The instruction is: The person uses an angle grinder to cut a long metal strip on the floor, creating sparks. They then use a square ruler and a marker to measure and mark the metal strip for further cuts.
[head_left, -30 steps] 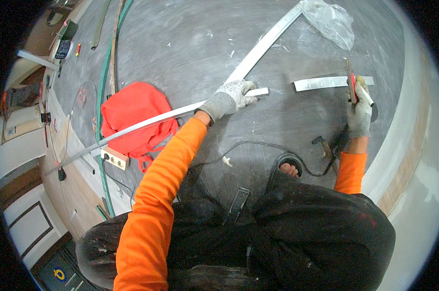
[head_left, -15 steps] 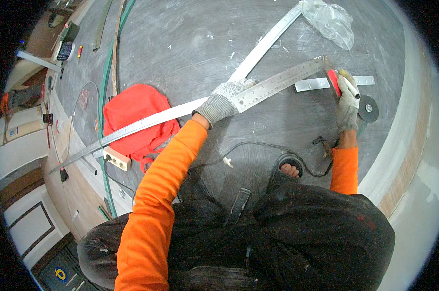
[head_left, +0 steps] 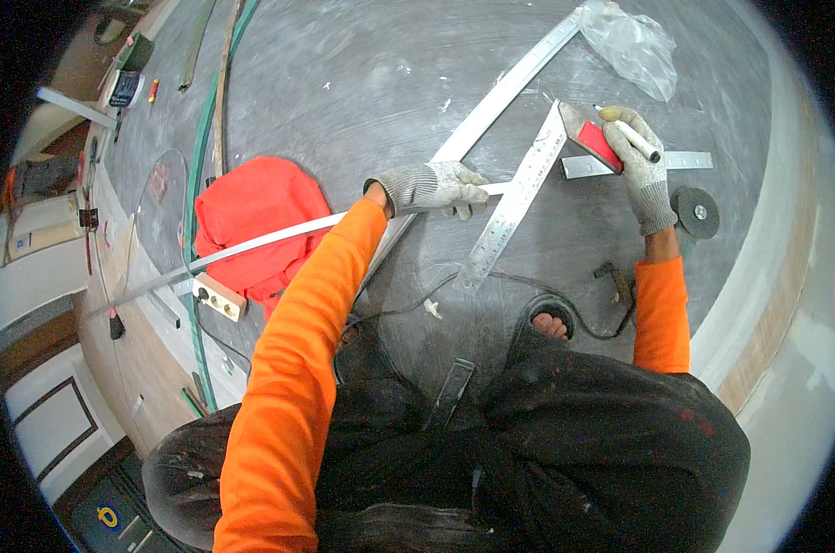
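My gloved left hand (head_left: 436, 187) is closed around a long metal strip (head_left: 284, 232), near the strip's right end. The strip slants down to the left across the red fabric. In my gloved right hand (head_left: 643, 180) are a try square's red and metal stock (head_left: 591, 138) and a white marker pen (head_left: 635, 142), its tip pointing up and left. The square's steel blade (head_left: 519, 205) slopes down toward me, crossing by the strip's right end. Beneath my left hand, a wider metal profile (head_left: 505, 92) lies diagonally on the floor.
A short metal piece (head_left: 691, 160) and a black cutting disc (head_left: 696, 214) lie beside my right hand. Red fabric (head_left: 256, 207), a socket strip (head_left: 219, 300) and green lengths (head_left: 202, 138) are left. A clear plastic bag (head_left: 631, 51) lies far right; a cable (head_left: 528, 278) curves before my feet.
The square has swung from lying along my left hand to a steeper slant, and my left hand no longer touches its blade. The held strip has turned slightly away from the profile.
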Motion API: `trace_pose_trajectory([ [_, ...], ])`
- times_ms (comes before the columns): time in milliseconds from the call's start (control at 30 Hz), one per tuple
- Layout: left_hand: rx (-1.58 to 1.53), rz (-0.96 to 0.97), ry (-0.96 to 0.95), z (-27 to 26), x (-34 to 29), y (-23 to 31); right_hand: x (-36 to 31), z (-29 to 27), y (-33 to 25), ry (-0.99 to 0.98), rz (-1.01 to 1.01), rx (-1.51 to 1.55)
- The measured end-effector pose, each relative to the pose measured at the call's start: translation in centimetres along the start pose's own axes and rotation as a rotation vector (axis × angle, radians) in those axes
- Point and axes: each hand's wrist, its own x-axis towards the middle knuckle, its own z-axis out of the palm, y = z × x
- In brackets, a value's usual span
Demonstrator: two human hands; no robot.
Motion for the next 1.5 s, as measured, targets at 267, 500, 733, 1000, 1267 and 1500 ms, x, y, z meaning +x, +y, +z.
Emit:
trace_pose_trajectory([
  [267,-0.063,0.143,0.104,0.3,-0.3,-0.2,0.9,2.5,-0.1,-0.177,-0.118,-0.013],
  [500,-0.217,0.071,0.329,1.0,0.5,-1.8,3.4,7.6,1.9,-0.468,-0.15,-0.022],
  [733,-0.398,0.039,0.408,1.8,0.9,-0.6,4.1,7.9,2.7,-0.508,-0.104,0.038],
  [1000,-0.405,-0.033,0.384,1.2,1.8,-3.4,3.9,8.1,3.2,-0.538,-0.122,0.008],
  [1267,0.148,0.106,0.544,2.6,1.8,-3.4,3.7,7.5,4.7,-0.53,-0.138,0.044],
  [1500,-0.168,0.035,0.526,2.3,0.8,-2.0,1.3,4.7,2.3,-0.353,-0.319,-0.071],
])
